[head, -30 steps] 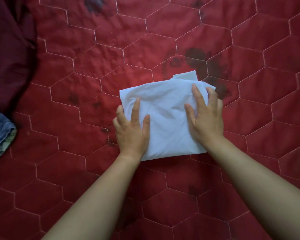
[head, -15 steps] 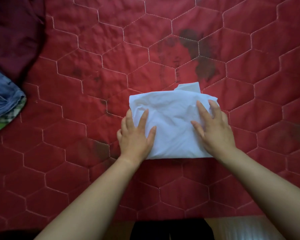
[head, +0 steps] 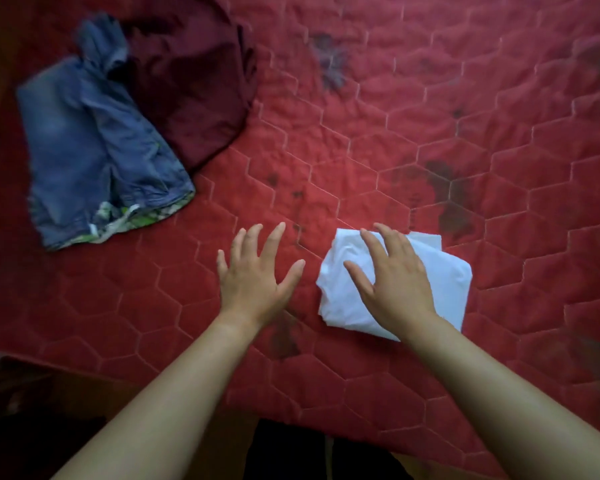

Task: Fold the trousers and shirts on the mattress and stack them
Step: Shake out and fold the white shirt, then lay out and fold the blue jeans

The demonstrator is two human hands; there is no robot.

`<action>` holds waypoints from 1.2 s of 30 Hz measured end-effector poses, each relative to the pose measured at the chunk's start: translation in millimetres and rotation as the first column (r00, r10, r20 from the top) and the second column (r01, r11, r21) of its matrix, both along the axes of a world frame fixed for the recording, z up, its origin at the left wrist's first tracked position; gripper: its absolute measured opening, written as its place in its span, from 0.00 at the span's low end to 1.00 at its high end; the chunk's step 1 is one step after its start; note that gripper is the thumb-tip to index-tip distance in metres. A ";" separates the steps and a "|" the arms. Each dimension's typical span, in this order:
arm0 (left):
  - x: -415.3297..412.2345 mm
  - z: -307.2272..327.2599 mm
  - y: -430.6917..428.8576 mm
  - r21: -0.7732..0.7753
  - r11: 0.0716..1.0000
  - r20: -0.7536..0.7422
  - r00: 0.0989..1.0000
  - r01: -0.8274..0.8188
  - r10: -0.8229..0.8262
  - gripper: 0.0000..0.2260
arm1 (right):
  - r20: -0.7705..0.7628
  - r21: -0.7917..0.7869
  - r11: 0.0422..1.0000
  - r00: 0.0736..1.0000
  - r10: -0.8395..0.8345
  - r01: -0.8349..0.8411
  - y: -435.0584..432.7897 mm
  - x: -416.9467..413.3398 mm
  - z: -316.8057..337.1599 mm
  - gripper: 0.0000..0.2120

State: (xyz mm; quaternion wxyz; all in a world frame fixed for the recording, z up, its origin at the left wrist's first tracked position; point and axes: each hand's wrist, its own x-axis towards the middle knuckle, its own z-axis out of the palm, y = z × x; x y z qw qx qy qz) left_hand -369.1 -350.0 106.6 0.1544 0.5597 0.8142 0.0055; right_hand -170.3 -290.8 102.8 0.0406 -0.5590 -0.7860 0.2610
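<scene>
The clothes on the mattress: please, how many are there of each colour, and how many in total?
White: 1, the folded white garment under the right hand.
Blue: 1, the denim shorts.
Dark red: 1, the maroon garment.
Total: 3.

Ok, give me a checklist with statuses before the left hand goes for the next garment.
1. White shirt folded into a compact bundle: ok.
2. Right hand resting on it, fingers spread, no grip: ok.
3. Left hand open and empty over the red mattress: ok.
4. Denim shorts unfolded, lying flat at far left: ok.
5. Maroon garment clear of the shorts: not ok, they overlap.
6. Stack begun: not ok, shirt lies alone.
</scene>
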 end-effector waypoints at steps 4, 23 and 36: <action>-60.5 15.9 -1.2 0.027 0.999 -0.015 0.999 -0.043 0.044 0.30 | -0.042 0.038 0.994 0.993 0.109 -0.107 8.9 -73.5 13.6 0.28; -459.0 -116.9 -22.2 -0.132 0.984 -0.115 0.988 -0.122 0.107 0.24 | -0.016 -0.037 0.984 0.985 0.174 -0.174 67.7 -463.7 -140.4 0.22; -519.5 -158.2 -65.0 -0.004 0.909 -0.051 0.908 -0.416 0.416 0.20 | -0.051 0.071 0.996 0.997 -0.053 0.057 54.5 -460.3 -186.9 0.20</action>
